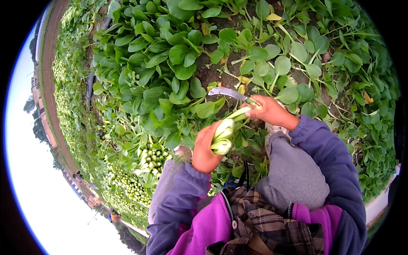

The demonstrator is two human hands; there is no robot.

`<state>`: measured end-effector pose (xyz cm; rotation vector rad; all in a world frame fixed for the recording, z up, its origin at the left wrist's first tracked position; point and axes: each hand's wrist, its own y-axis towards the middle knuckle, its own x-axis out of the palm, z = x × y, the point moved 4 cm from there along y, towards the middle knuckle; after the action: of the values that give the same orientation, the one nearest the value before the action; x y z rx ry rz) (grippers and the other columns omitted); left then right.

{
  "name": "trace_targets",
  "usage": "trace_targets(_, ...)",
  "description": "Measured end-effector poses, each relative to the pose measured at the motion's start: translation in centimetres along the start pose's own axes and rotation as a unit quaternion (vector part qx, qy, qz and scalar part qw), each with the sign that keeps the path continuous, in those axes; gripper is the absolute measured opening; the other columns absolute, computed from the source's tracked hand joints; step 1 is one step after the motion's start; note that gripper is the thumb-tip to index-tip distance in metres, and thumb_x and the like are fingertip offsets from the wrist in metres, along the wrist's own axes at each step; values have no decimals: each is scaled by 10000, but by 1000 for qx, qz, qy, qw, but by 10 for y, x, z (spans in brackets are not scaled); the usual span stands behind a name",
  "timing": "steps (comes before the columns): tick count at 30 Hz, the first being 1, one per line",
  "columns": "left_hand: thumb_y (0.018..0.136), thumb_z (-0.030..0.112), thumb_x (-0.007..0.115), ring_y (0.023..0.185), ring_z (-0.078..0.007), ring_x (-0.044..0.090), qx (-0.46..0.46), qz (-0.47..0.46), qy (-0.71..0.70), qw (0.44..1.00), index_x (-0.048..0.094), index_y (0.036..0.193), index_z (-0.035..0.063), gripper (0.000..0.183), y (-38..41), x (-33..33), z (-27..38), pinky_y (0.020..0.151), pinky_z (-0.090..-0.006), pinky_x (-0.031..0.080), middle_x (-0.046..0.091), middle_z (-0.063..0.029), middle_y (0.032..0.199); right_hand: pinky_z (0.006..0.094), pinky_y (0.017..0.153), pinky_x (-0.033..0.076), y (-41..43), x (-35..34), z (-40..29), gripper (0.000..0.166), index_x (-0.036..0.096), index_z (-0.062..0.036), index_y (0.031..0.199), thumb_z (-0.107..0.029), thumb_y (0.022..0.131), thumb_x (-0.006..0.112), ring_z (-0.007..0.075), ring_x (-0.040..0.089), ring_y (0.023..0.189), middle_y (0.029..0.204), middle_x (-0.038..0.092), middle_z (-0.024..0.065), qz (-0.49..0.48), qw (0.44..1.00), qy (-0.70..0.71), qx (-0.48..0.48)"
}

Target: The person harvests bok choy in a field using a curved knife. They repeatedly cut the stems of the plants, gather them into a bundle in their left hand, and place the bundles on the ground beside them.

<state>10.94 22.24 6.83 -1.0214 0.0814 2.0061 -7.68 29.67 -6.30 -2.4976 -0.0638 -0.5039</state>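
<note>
My left hand (205,145) is closed around a bok choy (224,134), whose pale cut base faces back toward me. In my right hand (267,110) is a knife with a curved blade (228,92), its tip pointing left; most of the handle is hidden by my fingers. The thumb and fingers of that hand also pinch a pale green leaf stalk (240,112) beside the bok choy. Both hands are above the plants, between my knees. Leafy bok choy plants (178,54) grow densely just beyond my hands.
Cut bok choy heads (153,161) lie piled at left, with more (132,188) behind them. Loose leaves (282,65) and yellowed leaves (244,79) litter the bare soil (207,68) ahead. Dense greens (376,127) stand at right. A dirt path (51,79) runs along the far left.
</note>
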Motion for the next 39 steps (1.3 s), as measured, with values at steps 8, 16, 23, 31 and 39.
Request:
trace_targets(8, 645, 123, 717, 953, -360, 628, -311, -162, 9, 936, 187, 1446, 169, 962, 51, 32, -85, 854, -376, 489, 629, -198, 1076, 450, 631, 487, 14, -14, 7, 426, 439, -102, 1264, -332, 914, 515, 387, 604, 739, 886, 624, 179, 100, 913, -390, -72)
trace_targets(16, 677, 130, 688, 925, -398, 618, -289, -120, 64, 947, 315, 1383, 147, 799, -7, 71, -127, 806, -424, 499, 631, -237, 1010, 476, 595, 493, 28, 2, 24, 438, 409, -132, 1324, -303, 928, 483, 367, 621, 712, 926, 611, 188, 46, 835, -545, -63)
trace_targets(23, 683, 135, 715, 904, -409, 609, -303, -98, 87, 944, 429, 1258, 161, 643, -6, 64, -117, 759, -437, 500, 643, -207, 965, 454, 611, 486, 28, -6, 49, 406, 468, -94, 1259, -306, 914, 510, 357, 621, 708, 782, 621, 185, 41, 891, -450, -50)
trace_targets(31, 667, 0, 716, 1118, -205, 539, -145, -38, -219, 964, 435, 1297, 18, 689, -31, 36, -80, 960, -306, 419, 544, -116, 1199, 198, 507, 452, 22, -9, -14, 392, 559, -9, 1106, -309, 872, 652, 54, 556, 591, 740, 581, -2, 74, 996, 28, 39)
trace_targets(39, 689, 12, 711, 1101, -198, 540, -111, -87, -182, 973, 423, 1299, 20, 675, 4, 8, -50, 947, -302, 422, 546, -105, 1183, 204, 479, 469, 22, -5, -37, 310, 548, -9, 1106, -166, 861, 656, 57, 575, 584, 789, 593, 9, 9, 998, 50, 34)
